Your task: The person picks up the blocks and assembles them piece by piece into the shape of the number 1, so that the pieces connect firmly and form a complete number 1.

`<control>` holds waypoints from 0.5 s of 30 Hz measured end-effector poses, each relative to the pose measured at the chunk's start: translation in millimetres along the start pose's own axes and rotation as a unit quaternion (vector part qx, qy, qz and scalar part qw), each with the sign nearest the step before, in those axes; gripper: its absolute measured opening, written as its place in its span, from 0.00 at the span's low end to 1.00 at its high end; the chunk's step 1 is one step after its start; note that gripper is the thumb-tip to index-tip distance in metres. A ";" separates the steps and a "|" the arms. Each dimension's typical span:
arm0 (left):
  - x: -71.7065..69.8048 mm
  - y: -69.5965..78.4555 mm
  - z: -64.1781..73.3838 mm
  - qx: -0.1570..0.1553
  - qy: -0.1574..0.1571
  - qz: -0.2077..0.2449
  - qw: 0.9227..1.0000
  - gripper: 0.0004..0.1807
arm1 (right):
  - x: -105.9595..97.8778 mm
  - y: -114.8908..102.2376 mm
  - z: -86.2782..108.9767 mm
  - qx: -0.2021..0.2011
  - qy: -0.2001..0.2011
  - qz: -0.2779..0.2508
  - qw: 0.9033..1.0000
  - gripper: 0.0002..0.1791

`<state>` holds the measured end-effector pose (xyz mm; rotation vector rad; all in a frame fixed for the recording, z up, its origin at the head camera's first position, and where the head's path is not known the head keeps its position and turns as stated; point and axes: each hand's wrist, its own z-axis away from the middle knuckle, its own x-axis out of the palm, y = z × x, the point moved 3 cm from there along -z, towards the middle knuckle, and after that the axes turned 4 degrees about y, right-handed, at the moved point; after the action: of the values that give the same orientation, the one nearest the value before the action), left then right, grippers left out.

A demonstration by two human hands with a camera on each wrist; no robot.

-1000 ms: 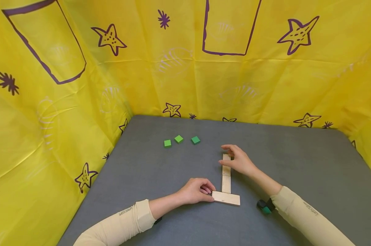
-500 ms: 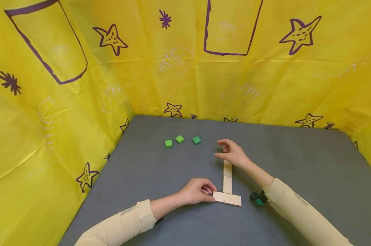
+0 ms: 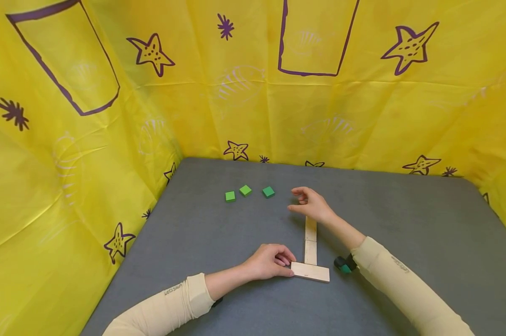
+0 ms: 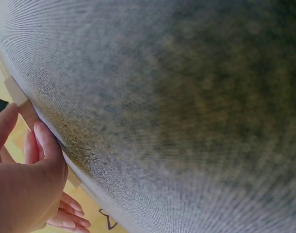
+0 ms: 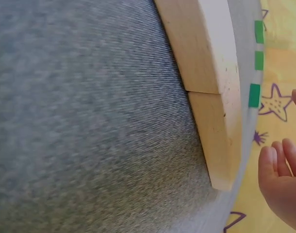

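Note:
Three pale wooden blocks lie on the grey table in a T. In the head view, the front block (image 3: 310, 272) lies crosswise. My left hand (image 3: 264, 261) pinches its left end, thumb on the near side and fingers on the far side. From behind it, a middle block (image 3: 310, 252) and a far block (image 3: 310, 228) run away end to end. My right hand (image 3: 313, 205) is over the far end of that row, hiding part of it, its fingers loosely bent around nothing. The right wrist view shows this hand (image 5: 284, 189) apart from the two joined blocks (image 5: 221, 145).
Toward the back left of the table (image 3: 185, 224) are two light green blocks (image 3: 230, 197) and a darker green block (image 3: 268, 192), lying left of my right hand. A yellow cloth (image 3: 253, 112) with purple starfish drawings hangs around the table's edges.
My right hand has moved left and farther away from along the wooden row toward the darker green block. The left hand and the wooden blocks have stayed in place.

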<state>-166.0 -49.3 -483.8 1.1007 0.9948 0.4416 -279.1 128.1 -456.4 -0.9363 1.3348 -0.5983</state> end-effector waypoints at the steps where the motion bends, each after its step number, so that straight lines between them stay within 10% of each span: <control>1: 0.0 0.1 0.1 0.000 0.000 -0.001 1.000 0.12 | 0.5 -0.3 -1.2 -0.001 0.000 0.001 1.000 0.32; 15: -0.1 0.6 0.2 0.002 0.000 -0.007 1.000 0.12 | 4.7 -4.2 -18.5 -0.002 -0.008 0.017 1.000 0.32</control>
<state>-165.7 -49.2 -483.2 1.0961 1.0028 0.4274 -295.7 118.0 -454.9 -0.9185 1.3361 -0.5610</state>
